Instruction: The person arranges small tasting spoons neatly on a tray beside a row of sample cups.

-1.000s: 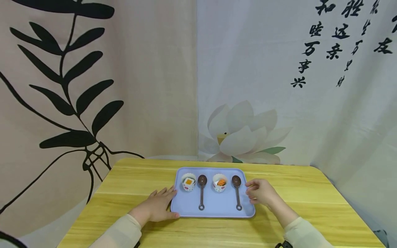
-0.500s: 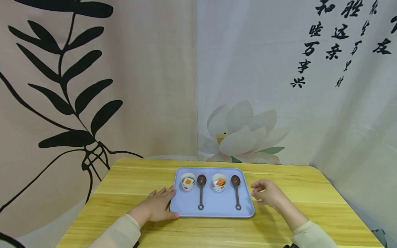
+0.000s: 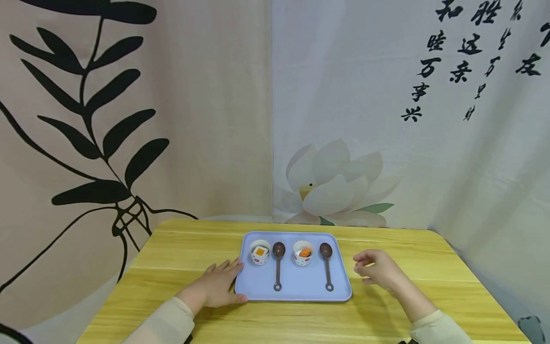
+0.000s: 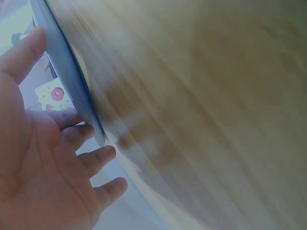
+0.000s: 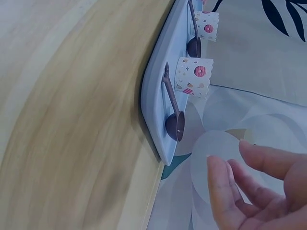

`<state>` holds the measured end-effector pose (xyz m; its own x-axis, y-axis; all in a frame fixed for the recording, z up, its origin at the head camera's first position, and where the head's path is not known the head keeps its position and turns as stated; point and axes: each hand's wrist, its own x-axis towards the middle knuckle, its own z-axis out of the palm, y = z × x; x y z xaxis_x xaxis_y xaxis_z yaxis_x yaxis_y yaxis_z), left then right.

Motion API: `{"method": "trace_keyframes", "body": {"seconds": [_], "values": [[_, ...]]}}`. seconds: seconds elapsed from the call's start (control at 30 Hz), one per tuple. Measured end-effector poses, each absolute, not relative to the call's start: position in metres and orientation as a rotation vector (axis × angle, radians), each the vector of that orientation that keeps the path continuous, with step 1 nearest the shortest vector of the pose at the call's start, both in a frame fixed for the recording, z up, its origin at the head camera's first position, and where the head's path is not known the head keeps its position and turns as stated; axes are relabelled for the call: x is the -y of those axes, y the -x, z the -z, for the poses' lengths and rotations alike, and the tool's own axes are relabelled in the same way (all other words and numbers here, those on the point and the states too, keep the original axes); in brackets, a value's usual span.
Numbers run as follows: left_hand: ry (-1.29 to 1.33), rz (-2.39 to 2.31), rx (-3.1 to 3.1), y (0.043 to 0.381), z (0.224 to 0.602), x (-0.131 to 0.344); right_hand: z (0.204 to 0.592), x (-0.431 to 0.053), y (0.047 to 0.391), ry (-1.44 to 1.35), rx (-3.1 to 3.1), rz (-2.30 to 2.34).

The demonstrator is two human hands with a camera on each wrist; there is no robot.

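Note:
A lavender tray [image 3: 301,292] lies on the wooden table. On it, from left to right, are a paper cup [image 3: 259,258] with a white and yellow piece inside, a brown spoon [image 3: 278,267], a second paper cup [image 3: 302,259] with an orange piece, and another brown spoon [image 3: 328,267]. My left hand [image 3: 218,285] rests at the tray's left edge, thumb and fingers spread against the rim. To the right of the tray, my right hand [image 3: 378,271] is held apart from it, fingers loosely bent and nothing between them, as the right wrist view also shows [image 5: 261,187].
The yellow wooden table [image 3: 193,243] extends around the tray on all sides. Behind it hangs a cloth backdrop [image 3: 223,119] printed with dark leaves, a pale lotus and black characters.
My right hand has left the tray's right edge and moved a little further right. My left hand stays at the left rim, and the cups and spoons keep their places on the tray.

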<state>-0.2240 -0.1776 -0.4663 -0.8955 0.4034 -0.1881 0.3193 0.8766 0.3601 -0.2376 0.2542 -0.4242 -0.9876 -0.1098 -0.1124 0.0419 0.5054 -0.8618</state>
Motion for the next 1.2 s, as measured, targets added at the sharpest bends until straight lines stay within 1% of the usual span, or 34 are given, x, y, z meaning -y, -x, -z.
{"method": "trace_keyframes", "body": {"seconds": [0.23,0.73,1.03,1.2], "values": [[-0.553,-0.455,-2.791,0.225,0.467,0.178,0.422,-0.263,0.237,0.034,-2.618,1.455],[-0.548,-0.486,-2.802,0.225,0.47,0.181,0.42,-0.278,0.231,0.14,-2.669,1.41],[-0.579,-0.518,-2.805,0.226,0.473,0.182,0.421,-0.282,0.227,0.2,-2.827,1.217],[-0.608,-0.585,-2.824,0.222,0.473,0.185,0.423,-0.284,0.225,0.305,-2.98,1.044]]}}
